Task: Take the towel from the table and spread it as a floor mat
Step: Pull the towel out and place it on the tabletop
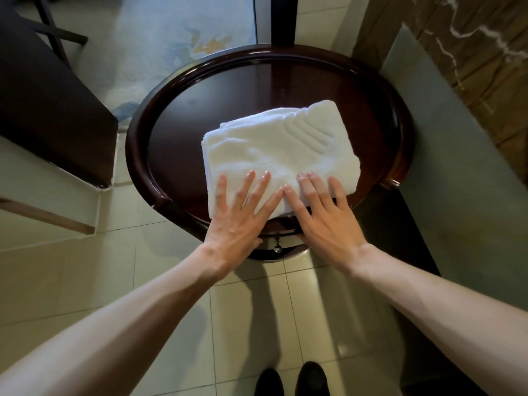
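Bare arms (114, 324) reach in. Left hand (240, 218) and right hand (328, 221) lie flat, fingers straight, on the folded towel (280, 144), mid-frame on the dark worktop (183, 124). It looks soft and light; grab its near edge.

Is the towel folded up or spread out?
Folded. The towel lies on the table as a thick rectangle, with layered edges showing at its left side.

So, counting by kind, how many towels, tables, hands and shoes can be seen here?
White towel: 1
Round dark table: 1
Hands: 2, left hand and right hand, fingers flat on the towel
Dark shoes: 2
Total: 6
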Available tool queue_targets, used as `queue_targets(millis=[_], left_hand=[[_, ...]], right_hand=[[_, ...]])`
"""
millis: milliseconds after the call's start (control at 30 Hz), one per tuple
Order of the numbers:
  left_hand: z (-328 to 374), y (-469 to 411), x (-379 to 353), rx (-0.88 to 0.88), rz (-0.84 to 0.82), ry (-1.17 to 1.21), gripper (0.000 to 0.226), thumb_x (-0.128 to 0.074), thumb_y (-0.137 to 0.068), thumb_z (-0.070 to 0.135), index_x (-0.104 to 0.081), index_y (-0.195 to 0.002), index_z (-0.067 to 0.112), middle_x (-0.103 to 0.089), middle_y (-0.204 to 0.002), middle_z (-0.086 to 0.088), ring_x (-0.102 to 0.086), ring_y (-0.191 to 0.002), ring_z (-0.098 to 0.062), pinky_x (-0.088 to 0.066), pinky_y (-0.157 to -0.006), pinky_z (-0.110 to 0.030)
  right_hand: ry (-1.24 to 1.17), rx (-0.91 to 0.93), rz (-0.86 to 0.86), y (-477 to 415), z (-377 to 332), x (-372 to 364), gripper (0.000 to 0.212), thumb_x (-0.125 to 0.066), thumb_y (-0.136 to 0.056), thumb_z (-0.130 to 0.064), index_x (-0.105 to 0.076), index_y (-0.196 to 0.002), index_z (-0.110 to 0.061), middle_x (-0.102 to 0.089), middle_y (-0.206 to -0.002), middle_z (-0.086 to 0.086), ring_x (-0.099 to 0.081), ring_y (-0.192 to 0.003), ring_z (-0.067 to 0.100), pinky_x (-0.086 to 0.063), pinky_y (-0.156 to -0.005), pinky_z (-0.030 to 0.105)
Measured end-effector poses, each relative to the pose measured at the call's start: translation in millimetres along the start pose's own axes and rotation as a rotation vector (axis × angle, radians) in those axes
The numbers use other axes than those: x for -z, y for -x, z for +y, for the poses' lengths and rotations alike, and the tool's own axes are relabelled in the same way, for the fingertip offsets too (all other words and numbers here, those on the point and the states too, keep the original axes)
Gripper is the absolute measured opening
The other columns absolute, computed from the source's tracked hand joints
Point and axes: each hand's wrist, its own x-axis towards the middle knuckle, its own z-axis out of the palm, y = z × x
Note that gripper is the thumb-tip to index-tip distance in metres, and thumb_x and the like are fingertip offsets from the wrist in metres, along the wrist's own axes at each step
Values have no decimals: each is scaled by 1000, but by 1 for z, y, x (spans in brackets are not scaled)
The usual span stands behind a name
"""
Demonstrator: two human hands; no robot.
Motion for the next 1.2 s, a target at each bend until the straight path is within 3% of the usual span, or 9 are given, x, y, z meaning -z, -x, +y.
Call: queue_targets(millis=[67,233,333,500,600,900,1067,1200], left_hand=[[-3,1,4,-17,6,53,127,-73,-70,57,20,-148,21,17,-157,-15,12,-145,-37,2,-110,-68],[-6,0,19,4,94,189,103,-74,-72,51,-14,-149,18,-18,-157,-17,-12,-145,-39,-11,-110,-67],[-12,-6,26,65,81,225,92,-72,-74,52,-27,-149,22,-27,-154,-16,-20,-141,-43,-14,-109,-68],[-21,-20,29,107,-61,256,107,-67,-73,60,2,-149,33,-8,-158,-8,-6,-144,-39,-10,-109,-67],[-20,-25,27,107,-81,278,109,-68,-74,57,10,-147,35,-4,-158,-6,-2,-144,-39,-6,-109,-67],[-12,-25,36,152,-43,250,104,-66,-74,57,-1,-147,23,-16,-156,-12,-12,-144,-38,-8,-111,-64],[-23,-26,56,156,-57,293,85,-64,-80,35,-13,-148,23,-33,-145,-1,-31,-133,-24,-31,-103,-53],[-40,-26,82,155,-57,378,69,-61,-83,22,-27,-143,25,-45,-136,6,-41,-123,-18,-37,-94,-40]], right_hand=[[-46,8,-4,0,2,5,86,-72,-76,-35,-28,-145,-6,-37,-145,25,-32,-136,40,-22,-111,56],[-150,31,-30,-7,13,23,79,-68,-78,-40,-37,-141,-6,-40,-142,25,-36,-134,39,-26,-108,57],[-129,13,-87,-17,21,31,73,-66,-77,-25,-35,-141,-5,-36,-144,27,-30,-136,40,-21,-110,58],[-66,-27,-180,-36,34,39,66,-62,-82,-16,-32,-140,-6,-33,-145,26,-27,-138,40,-16,-112,57],[-55,-30,-199,-43,38,40,59,-61,-84,-14,-35,-137,-7,-39,-141,23,-33,-134,38,-20,-111,54],[-140,5,-184,-46,43,56,38,-54,-86,-19,-48,-123,-13,-56,-125,14,-47,-121,34,-27,-105,48],[-204,17,-199,-49,43,79,31,-50,-85,-19,-51,-116,-14,-62,-107,8,-54,-106,32,-31,-100,45],[-230,27,-209,-58,47,106,29,-51,-85,-17,-49,-113,-14,-61,-104,6,-55,-100,32,-34,-95,44]])
